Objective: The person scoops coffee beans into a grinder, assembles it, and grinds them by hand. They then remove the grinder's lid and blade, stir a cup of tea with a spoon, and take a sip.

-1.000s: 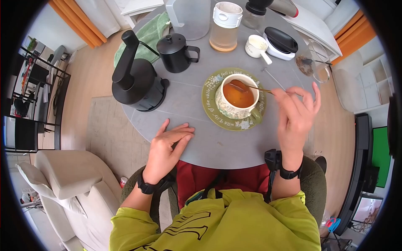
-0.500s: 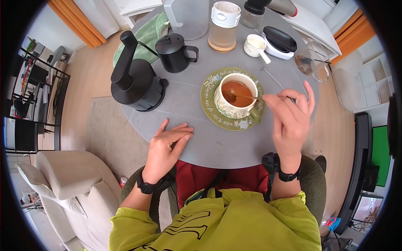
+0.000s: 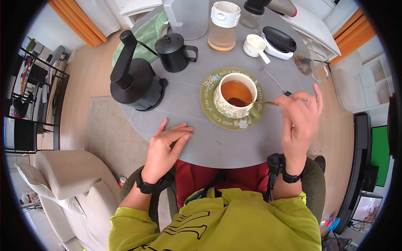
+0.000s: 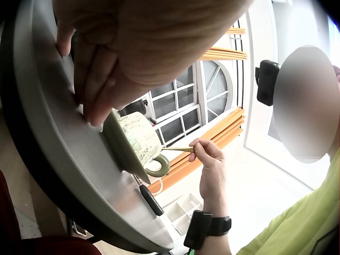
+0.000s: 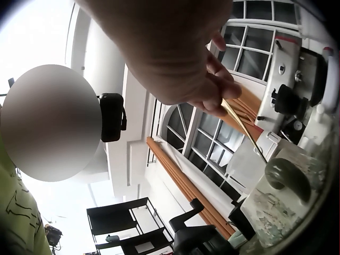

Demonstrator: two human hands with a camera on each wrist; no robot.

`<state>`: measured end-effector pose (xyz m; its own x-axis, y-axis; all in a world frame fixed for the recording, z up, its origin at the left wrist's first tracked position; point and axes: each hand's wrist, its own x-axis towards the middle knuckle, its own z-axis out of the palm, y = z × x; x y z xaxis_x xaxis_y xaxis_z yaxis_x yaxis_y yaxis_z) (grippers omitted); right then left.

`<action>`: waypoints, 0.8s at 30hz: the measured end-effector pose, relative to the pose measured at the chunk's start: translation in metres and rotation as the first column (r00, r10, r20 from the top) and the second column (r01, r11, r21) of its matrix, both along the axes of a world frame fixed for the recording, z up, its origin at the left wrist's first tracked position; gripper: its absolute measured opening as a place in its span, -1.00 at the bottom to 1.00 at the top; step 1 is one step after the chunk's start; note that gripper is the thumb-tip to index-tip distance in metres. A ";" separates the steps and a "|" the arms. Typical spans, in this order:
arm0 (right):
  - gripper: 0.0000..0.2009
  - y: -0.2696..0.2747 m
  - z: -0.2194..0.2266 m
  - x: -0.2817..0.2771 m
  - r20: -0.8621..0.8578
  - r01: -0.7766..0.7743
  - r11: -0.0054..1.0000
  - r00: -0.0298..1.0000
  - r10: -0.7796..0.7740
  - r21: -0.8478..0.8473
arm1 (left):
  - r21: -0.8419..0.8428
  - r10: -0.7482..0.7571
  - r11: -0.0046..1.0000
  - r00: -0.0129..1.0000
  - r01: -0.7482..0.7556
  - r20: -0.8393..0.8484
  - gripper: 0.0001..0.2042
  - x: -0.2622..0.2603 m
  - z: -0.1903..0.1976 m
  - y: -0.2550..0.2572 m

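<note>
A floral cup (image 3: 223,107) of amber-brown liquid (image 3: 235,90) stands on a green saucer (image 3: 208,102) with white lettering. My right hand (image 3: 298,121) pinches the end of a gold spoon (image 3: 268,103), just right of the cup. The spoon's bowl dips into the liquid at the near side, and its handle crosses the rim above the green cup handle (image 5: 287,179). My left hand (image 3: 163,146) rests on the grey table near its front edge, fingers relaxed and holding nothing. In the left wrist view its fingertips (image 4: 95,114) touch the tabletop.
Left of the saucer stand a black hand-crank grinder (image 3: 136,85) and a black lidded pot (image 3: 173,54). A clear container (image 3: 222,35), a white scoop cup (image 3: 254,45) and a black-and-white scale-like object (image 3: 278,44) stand behind. A thin metal rod (image 3: 274,79) lies at right.
The spoon's bowl has moved from the far left of the liquid to the cup's near side. My right hand shifted left, then back right. My left hand stays put.
</note>
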<state>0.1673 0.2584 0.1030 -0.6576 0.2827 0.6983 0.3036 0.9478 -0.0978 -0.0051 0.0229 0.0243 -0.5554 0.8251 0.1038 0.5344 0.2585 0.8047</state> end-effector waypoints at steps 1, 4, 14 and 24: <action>-0.75 -0.002 0.000 -0.001 0.007 -0.033 0.999 0.999 0.033 -0.024 | 0.002 0.004 1.000 1.000 -0.004 -0.013 -0.90 0.000 0.000 0.000; -0.76 -0.003 -0.006 -0.007 -0.017 -0.069 0.998 0.997 0.069 0.006 | -0.002 0.006 1.000 1.000 -0.006 -0.015 -0.90 0.000 0.001 0.001; -0.76 0.007 -0.012 -0.007 -0.030 0.035 0.993 0.999 -0.032 0.114 | 0.004 0.003 1.000 1.000 -0.003 -0.016 -0.90 0.000 0.000 0.000; -0.75 0.004 -0.024 0.021 -0.100 0.038 0.999 0.994 -0.041 -0.030 | -0.003 0.000 1.000 1.000 0.000 -0.027 -0.90 0.000 0.000 0.000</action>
<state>0.1886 0.2622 0.0794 -0.5724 0.3271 0.7519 0.3280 0.9318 -0.1556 -0.0048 0.0232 0.0244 -0.5523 0.8255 0.1163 0.5560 0.2609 0.7892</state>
